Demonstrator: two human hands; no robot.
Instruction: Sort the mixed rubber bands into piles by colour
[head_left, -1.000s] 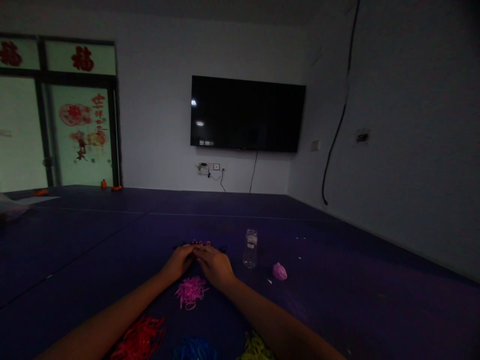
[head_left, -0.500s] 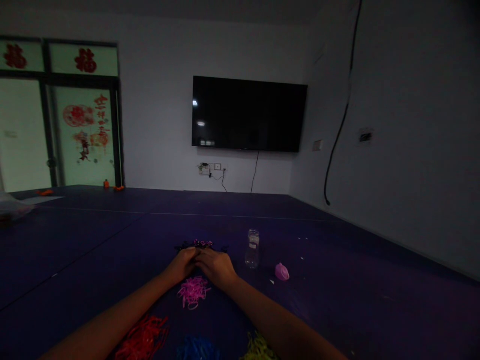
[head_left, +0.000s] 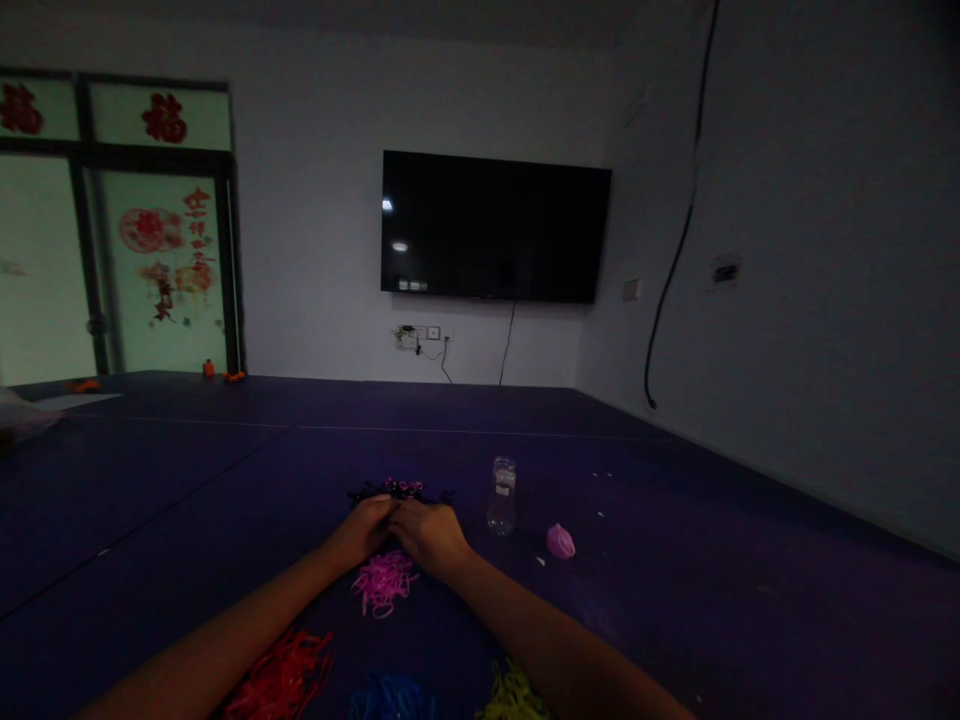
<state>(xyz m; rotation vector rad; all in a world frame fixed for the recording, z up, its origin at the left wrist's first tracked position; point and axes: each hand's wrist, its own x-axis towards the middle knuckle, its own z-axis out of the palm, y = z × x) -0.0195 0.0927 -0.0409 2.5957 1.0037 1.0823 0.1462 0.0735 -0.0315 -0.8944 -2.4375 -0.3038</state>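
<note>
My left hand point(head_left: 367, 528) and my right hand point(head_left: 431, 535) meet above the dark tabletop, fingers curled inward and touching. Both look closed, but whatever they pinch is too dark and small to make out. Just beyond the fingertips lies a loose pile of black and pink bands point(head_left: 401, 488). Between my wrists sits a heap of pink rubber bands point(head_left: 383, 583). To the right of my right hand stands a clear bottle point(head_left: 502, 497) without a lid, and past it lies a small pink object point(head_left: 560, 541), perhaps a cap.
Near the front edge are heaps of red bands point(head_left: 283, 676), blue bands point(head_left: 394, 697) and yellow-green bands point(head_left: 514, 695). White scraps point(head_left: 540, 562) dot the purple table point(head_left: 675, 600). A plastic bag point(head_left: 26, 415) rests at far left, with orange items point(head_left: 234, 377) toward the back.
The whole view has shifted slightly. My hands stay together in the same place, with only a slight change in the fingers.
</note>
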